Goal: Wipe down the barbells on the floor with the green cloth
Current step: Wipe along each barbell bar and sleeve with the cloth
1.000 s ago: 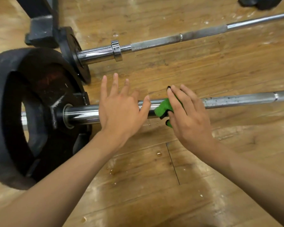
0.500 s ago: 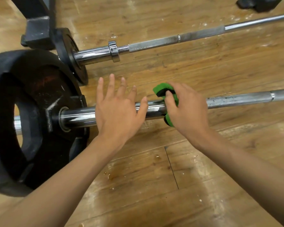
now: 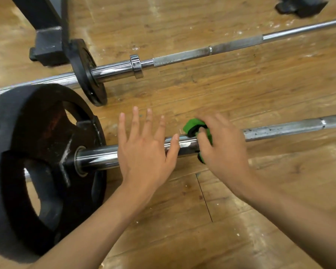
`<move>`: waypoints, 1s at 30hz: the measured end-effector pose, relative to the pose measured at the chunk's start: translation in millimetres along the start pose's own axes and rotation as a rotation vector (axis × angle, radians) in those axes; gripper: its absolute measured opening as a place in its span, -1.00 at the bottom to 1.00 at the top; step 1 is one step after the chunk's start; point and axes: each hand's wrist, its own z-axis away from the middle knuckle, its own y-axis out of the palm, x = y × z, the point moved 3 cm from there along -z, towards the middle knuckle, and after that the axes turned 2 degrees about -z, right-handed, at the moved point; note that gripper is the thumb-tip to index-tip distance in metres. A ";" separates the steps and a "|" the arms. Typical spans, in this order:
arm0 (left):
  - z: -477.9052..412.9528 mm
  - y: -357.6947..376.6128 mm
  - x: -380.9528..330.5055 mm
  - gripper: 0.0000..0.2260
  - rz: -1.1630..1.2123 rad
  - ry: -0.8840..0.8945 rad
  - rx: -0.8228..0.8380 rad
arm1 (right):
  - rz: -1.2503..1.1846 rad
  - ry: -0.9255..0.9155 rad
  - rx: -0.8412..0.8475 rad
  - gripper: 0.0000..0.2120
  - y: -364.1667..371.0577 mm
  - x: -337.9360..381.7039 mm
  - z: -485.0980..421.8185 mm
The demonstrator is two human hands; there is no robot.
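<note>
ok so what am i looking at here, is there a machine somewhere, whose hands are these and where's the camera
No machine: these are a person's two bare hands, and every picture comes from one camera worn on their head, looking down. On the wooden floor lie two barbells. The near barbell carries a big black plate. The far barbell carries a smaller plate beside a black stand. The right hand grips a green cloth wrapped round the near bar. The left hand is open, fingers spread, over that bar's shiny end, holding nothing.
</note>
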 end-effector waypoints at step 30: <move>60.0 -4.7 -16.0 -0.46 0.080 -0.001 -0.123 | 0.024 -0.127 0.086 -0.66 -14.4 1.3 52.2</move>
